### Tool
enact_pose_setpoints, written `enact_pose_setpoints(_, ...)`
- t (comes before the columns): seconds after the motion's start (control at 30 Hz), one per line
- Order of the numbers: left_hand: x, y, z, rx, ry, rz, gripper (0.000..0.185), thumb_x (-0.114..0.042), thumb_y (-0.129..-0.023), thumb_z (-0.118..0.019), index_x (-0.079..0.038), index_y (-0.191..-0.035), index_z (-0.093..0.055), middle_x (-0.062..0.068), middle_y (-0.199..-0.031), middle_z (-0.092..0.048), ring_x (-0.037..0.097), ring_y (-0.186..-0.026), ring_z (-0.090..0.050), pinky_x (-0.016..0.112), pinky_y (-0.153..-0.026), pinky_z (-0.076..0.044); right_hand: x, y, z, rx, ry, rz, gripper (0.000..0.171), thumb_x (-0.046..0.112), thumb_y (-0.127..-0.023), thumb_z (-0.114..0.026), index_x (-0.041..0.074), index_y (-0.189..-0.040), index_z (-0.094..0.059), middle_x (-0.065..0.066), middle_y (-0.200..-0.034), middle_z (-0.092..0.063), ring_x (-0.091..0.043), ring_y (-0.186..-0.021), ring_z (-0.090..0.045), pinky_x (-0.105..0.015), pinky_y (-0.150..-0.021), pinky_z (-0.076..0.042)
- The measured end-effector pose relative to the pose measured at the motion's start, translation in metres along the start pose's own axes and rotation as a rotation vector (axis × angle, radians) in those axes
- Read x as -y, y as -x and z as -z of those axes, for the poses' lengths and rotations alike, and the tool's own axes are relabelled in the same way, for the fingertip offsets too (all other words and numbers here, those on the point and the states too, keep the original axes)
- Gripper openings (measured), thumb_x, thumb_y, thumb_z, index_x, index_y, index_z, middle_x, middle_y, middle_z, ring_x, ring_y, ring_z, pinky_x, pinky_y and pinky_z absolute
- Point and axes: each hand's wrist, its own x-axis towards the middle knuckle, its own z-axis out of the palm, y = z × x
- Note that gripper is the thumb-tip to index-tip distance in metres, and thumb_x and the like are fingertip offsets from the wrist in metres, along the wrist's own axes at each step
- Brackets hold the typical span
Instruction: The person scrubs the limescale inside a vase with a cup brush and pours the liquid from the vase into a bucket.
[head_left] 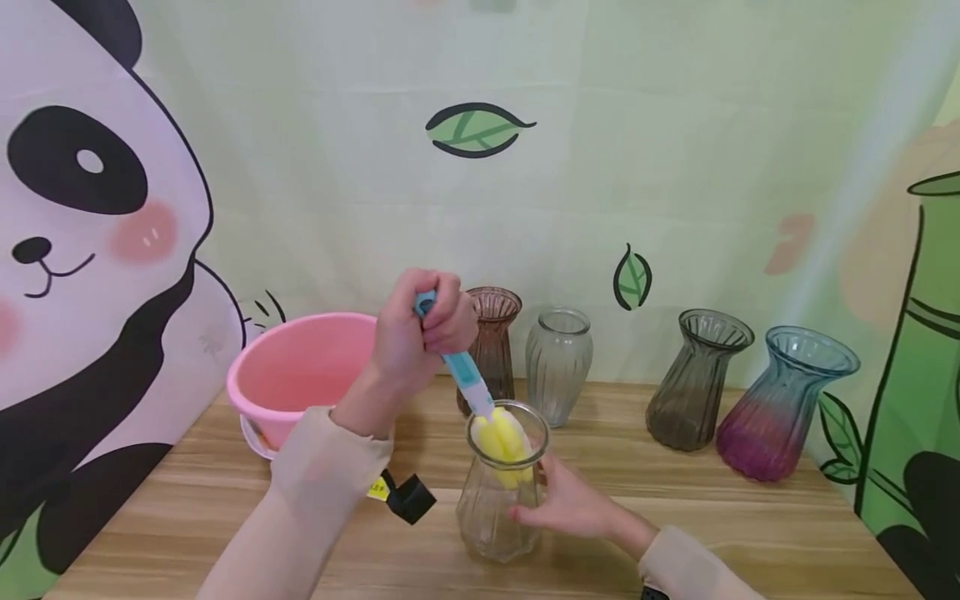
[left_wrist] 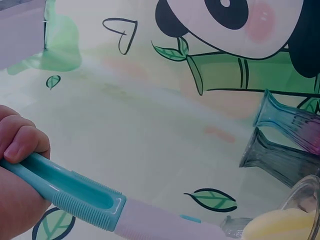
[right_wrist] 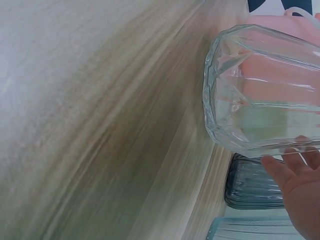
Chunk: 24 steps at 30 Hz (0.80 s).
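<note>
Scrubbing appears partway: left hand (head_left: 426, 329) wrapped round the brush (head_left: 463, 372), its yellow sponge head (head_left: 501, 437) partly inside the clear vase (head_left: 487, 521), base not reached. Right hand (head_left: 573, 502) grips that vase's side. Four other vases (head_left: 693, 400) stand behind, unhandled; whether cleaned, I cannot tell.

The left hand (head_left: 412, 337) and sleeve (head_left: 315, 483) hide part of the basin (head_left: 292, 367). The right wrist view's edge crops the clear vase (right_wrist: 270, 90). Marks on the yellow tag (head_left: 378, 489) are unreadably small.
</note>
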Motion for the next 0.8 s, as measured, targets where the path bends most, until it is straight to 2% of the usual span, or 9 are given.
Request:
enact_pose_setpoints(0.13,-0.007,0.003,0.002,-0.014,0.015,-0.040,0.035,-0.010,-0.084,-0.008,-0.013,-0.052,-0.022,-0.003,-0.044,-0.019,0.010,-0.037,-0.015,0.026,-0.038,-0.009,-0.002,0.001,-0.002,-0.013,0.020,0.006,0.087,0.026,-0.072,-0.075,0.012,-0.141,-0.024,-0.013,-0.136,-0.043,-0.028,-0.124,-0.045,-0.047,-0.098,-0.040)
enact_pose_setpoints(0.27,-0.024,0.004,0.004,0.019,0.101,-0.129,0.035,-0.015,-0.087,-0.026,-0.011,-0.052,-0.022,-0.002,-0.044,-0.019,0.010,-0.036,-0.017,0.023,-0.037,-0.011,-0.003,0.002,-0.002,-0.026,0.023,0.000,0.090,0.026,-0.072,-0.075,0.009,-0.142,-0.022,-0.017,-0.136,-0.042,-0.031,-0.124,-0.045,-0.048,-0.097,-0.040)
enact_pose_setpoints(0.37,-0.042,0.009,0.006,0.027,0.181,-0.203,0.038,-0.019,-0.086,-0.035,-0.010,-0.051,-0.023,-0.002,-0.044,-0.020,0.010,-0.036,-0.018,0.021,-0.037,-0.013,-0.003,0.002,-0.001,-0.035,0.030,-0.005,0.088,0.027,-0.072,-0.075,0.009,-0.141,-0.024,-0.017,-0.136,-0.043,-0.031,-0.123,-0.046,-0.048,-0.098,-0.039)
enact_pose_setpoints(0.57,-0.083,0.028,0.014,-0.055,0.321,-0.304,0.038,-0.019,-0.086,-0.024,-0.007,-0.050,-0.025,0.001,-0.043,-0.024,0.012,-0.035,-0.023,0.022,-0.037,-0.015,-0.002,0.002,-0.002,-0.063,0.064,0.035,0.077,0.023,-0.072,-0.075,0.016,-0.135,-0.032,-0.011,-0.136,-0.045,-0.029,-0.121,-0.048,-0.046,-0.098,-0.040)
enact_pose_setpoints(0.67,-0.098,0.036,0.021,-0.061,0.352,-0.305,0.040,-0.022,-0.086,-0.020,-0.006,-0.050,-0.025,0.002,-0.042,-0.025,0.013,-0.035,-0.024,0.022,-0.036,-0.016,-0.003,0.001,-0.003,-0.076,0.068,0.060,0.075,0.021,-0.072,-0.075,0.015,-0.134,-0.033,-0.011,-0.136,-0.045,-0.030,-0.120,-0.049,-0.046,-0.096,-0.041)
enact_pose_setpoints(0.73,-0.103,0.041,0.026,-0.044,0.344,-0.268,0.041,-0.023,-0.087,-0.019,-0.006,-0.050,-0.026,0.003,-0.043,-0.026,0.014,-0.036,-0.024,0.022,-0.036,-0.017,-0.004,0.001,-0.004,-0.078,0.062,0.067,0.076,0.020,-0.072,-0.076,0.013,-0.134,-0.033,-0.011,-0.137,-0.045,-0.031,-0.120,-0.049,-0.045,-0.096,-0.042)
enact_pose_setpoints(0.8,-0.102,0.045,0.031,-0.020,0.297,-0.204,0.043,-0.022,-0.089,-0.016,-0.006,-0.051,-0.027,0.003,-0.044,-0.026,0.014,-0.036,-0.024,0.022,-0.037,-0.017,-0.005,0.001,-0.005,-0.079,0.055,0.066,0.077,0.019,-0.072,-0.076,0.013,-0.135,-0.032,-0.010,-0.137,-0.044,-0.031,-0.120,-0.049,-0.045,-0.096,-0.042)
